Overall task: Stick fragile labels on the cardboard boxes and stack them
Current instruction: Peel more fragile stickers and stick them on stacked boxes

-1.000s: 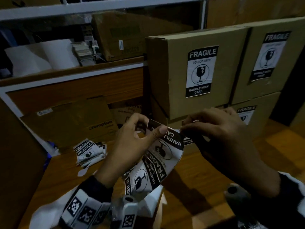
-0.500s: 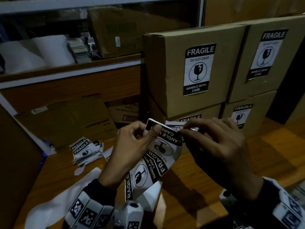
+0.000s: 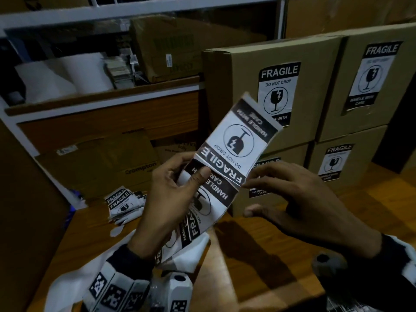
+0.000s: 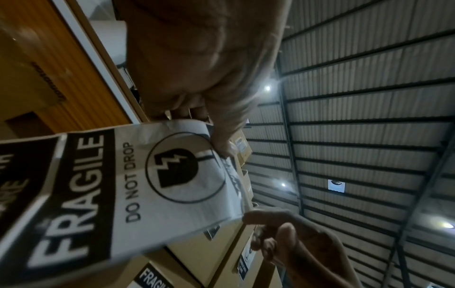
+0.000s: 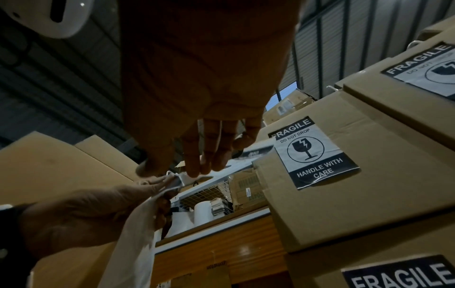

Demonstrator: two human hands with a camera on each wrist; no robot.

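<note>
**Label strip held up in front of the stacked boxes**

The left hand pinches the label strip, thumb clamped on its face. The right hand hovers beside it, fingers loosely apart, fingertips at the strip's edge. Loose labels lie near the worktop's left edge. Four labelled cardboard boxes are stacked at its far side.

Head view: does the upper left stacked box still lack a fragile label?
No, the upper left box already carries a fragile label on its front face.
</note>
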